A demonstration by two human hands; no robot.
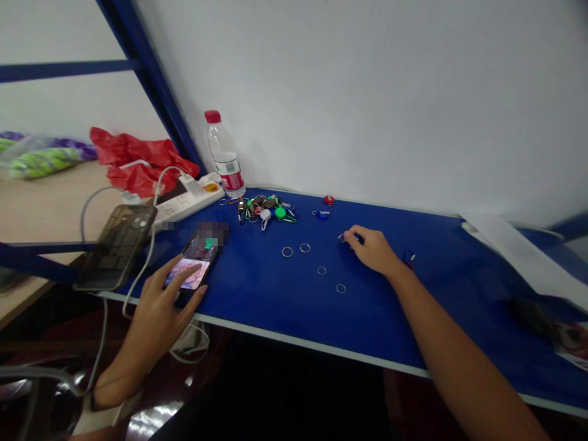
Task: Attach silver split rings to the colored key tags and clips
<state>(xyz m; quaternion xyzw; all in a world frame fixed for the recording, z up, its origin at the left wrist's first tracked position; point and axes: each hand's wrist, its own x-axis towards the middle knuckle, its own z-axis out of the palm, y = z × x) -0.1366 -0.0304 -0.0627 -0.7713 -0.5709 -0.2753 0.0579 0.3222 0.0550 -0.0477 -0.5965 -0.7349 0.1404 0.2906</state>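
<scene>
White wall, plain, running behind and along the desk. Blue metal frame, one slanted upright and a crossbar, at left. Blue desk, white edge strip. Pale wooden table, further left. Even indoor light.

A small workroom, shown by a blue workbench and power strip.

L hand low, fingers spread, R hand fwd, fingertips pinched, R forearm bare
</scene>
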